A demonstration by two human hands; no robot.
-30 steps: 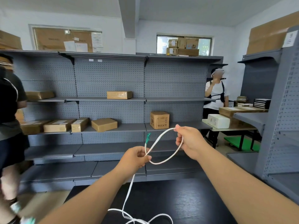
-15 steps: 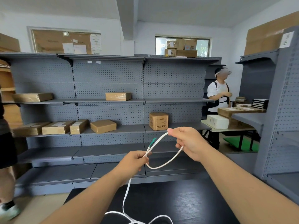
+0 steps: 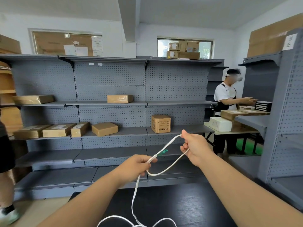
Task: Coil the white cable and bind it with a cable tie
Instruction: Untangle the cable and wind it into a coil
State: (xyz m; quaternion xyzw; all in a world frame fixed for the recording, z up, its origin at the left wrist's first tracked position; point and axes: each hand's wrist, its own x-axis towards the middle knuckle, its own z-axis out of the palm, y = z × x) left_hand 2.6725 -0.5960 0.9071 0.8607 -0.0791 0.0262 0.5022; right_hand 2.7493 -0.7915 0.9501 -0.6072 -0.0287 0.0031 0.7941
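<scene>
Head view: both forearms reach forward over the black table (image 3: 180, 202), hands raised in front of the grey shelves (image 3: 111, 128). The left hand (image 3: 137, 166) is curled, thumb and fingers pinching the white cable (image 3: 134, 192) at the point where its loop closes. The right hand (image 3: 195, 148) is up and to the right of that pinch, its fingers hooked round the far end of the loop, so one strand runs over the top of the fingers and the other passes beneath them. The green plug (image 3: 163, 152) sticks out just past the left pinch, between the two hands. Below the left hand the cable hangs down to loose turns on the table.

Compared with a second ago, the loop is drawn longer and flatter, and the plug – then pointing upward – now tilts toward the right hand. Behind, the person in the white shirt (image 3: 225, 94) has turned and reaches toward the right-hand shelf.
</scene>
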